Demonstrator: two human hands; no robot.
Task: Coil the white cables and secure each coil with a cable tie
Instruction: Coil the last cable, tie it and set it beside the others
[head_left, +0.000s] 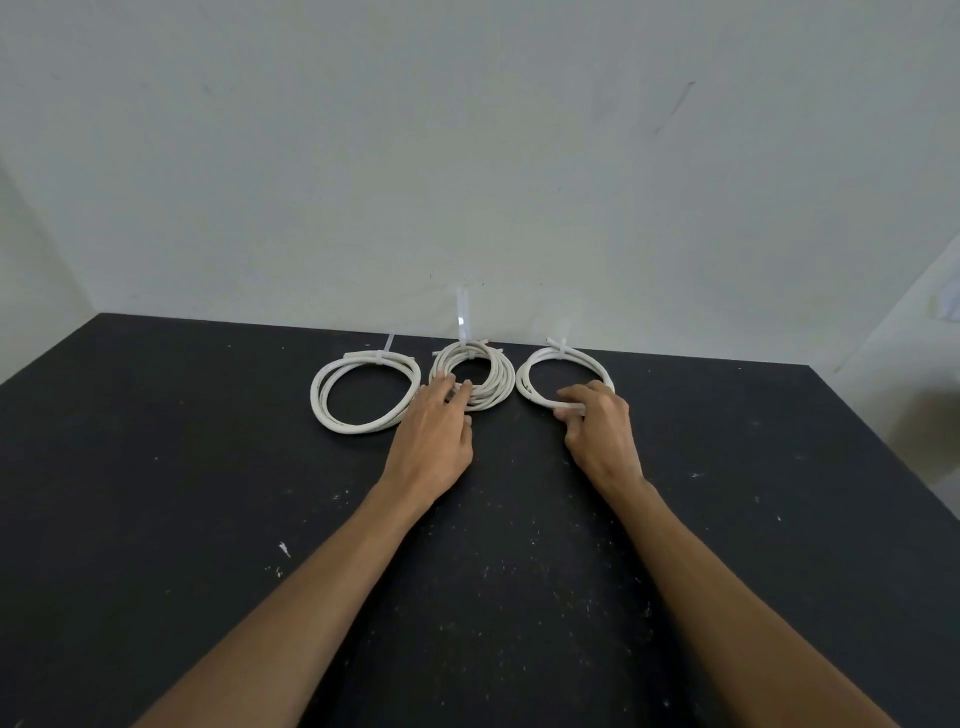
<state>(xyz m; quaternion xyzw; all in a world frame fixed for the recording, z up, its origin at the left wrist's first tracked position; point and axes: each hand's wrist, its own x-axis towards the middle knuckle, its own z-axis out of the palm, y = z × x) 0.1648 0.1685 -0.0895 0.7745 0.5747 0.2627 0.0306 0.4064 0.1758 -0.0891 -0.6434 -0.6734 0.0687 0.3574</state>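
Our left hand (434, 431) rests flat-fingered on the middle coil (471, 376); our right hand (597, 423) pinches the coil beside it (563, 376). Light, springy cable, we judge: grip near the tie (561, 349).

Dim, flat, diffuse light; source not identifiable. Soft, faint shadows under forearms on black table (156, 467). No glare. Wide-angle distortion: table edges splay, wall (467, 130) corners bend toward frame edges. Centre fairly sharp; periphery soft, slightly smeared, greenish-grey cast.
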